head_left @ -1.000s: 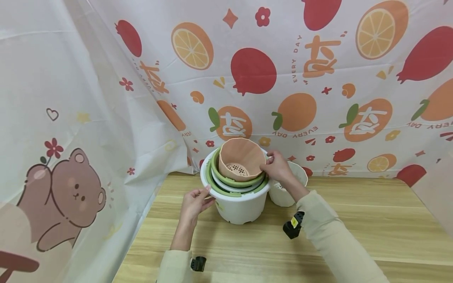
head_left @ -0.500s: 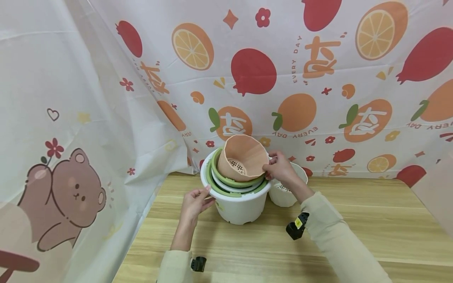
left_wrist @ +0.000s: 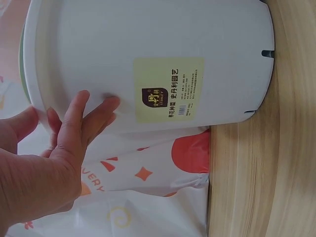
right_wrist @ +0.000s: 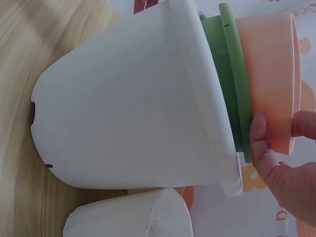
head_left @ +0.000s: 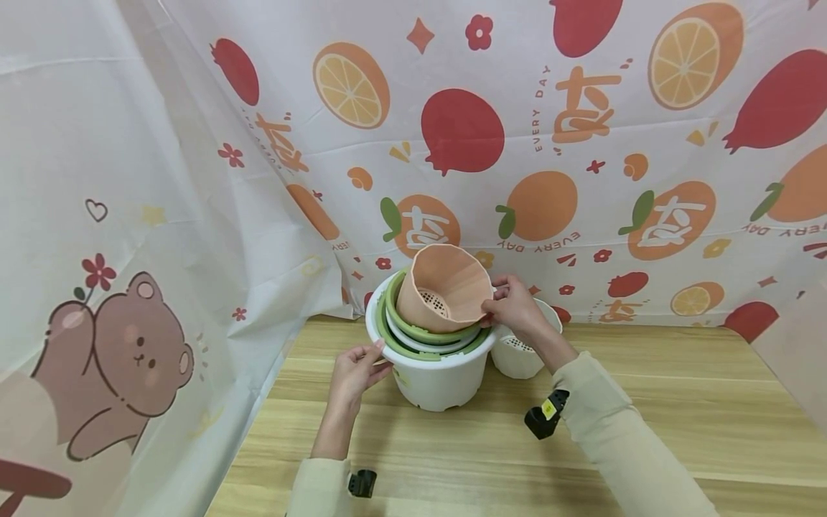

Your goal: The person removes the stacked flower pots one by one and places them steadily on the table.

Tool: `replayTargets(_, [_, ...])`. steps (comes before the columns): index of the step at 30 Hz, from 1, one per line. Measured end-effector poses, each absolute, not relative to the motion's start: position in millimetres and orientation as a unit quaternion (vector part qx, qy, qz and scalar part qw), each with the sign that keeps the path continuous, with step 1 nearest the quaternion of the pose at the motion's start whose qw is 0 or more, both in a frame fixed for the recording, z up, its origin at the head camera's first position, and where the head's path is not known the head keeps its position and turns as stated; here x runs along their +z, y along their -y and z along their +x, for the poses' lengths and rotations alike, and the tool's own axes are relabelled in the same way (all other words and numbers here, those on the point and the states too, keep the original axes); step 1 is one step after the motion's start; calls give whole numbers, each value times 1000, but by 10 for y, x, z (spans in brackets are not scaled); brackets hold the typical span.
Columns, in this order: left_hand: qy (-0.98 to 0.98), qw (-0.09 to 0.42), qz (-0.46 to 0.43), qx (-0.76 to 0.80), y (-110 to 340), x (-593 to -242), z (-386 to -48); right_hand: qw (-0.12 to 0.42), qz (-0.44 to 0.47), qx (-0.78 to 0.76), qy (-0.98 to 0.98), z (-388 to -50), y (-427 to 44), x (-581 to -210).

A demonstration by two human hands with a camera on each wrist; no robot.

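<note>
Where the right hand pinches its rim, the faceted peach plastic pot tilts inside a round green plastic pot; the head view alone shows its perforated floor. Only the left wrist view renders legible the pale-yellow rectangular label on the round white plastic pot, rim gripped by the left hand.

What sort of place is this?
Probably a makeshift indoor workspace, perhaps for filming: a white, fruit-printed hanging sheet backs a pale wood-grain tabletop bearing a large, round white plastic pot, and a small black boxy device sits at the person's right wrist.
</note>
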State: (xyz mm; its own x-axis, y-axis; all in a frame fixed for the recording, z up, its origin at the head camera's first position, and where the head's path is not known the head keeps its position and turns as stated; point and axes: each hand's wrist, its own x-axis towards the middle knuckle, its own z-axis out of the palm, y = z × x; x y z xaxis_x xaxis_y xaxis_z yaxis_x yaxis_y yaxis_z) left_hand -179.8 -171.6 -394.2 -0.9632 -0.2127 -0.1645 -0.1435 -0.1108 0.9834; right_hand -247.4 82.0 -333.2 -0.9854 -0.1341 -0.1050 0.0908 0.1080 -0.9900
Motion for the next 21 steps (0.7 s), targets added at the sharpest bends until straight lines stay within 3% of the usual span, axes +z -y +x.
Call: replayTargets(21, [664, 24, 136, -735, 1717, -3943, -1797, 82, -48, -671, -735, -2416, -964, -3187])
